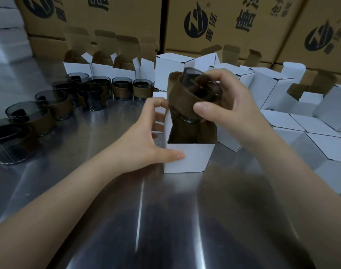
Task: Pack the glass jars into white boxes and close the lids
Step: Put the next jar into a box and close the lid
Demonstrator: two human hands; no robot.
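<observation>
My right hand grips a smoky glass jar with a brown sleeve, tilted, its base just over the mouth of an open white box at the table's middle. My left hand holds that box by its left wall, thumb on the front face. The box's brown inside shows and its lid flap stands up behind the jar. Several more sleeved jars stand in a loose row along the left.
Open white boxes line the back behind the jars. Closed white boxes are piled at the right. Big printed brown cartons wall off the back. The steel table reflects light in front of me.
</observation>
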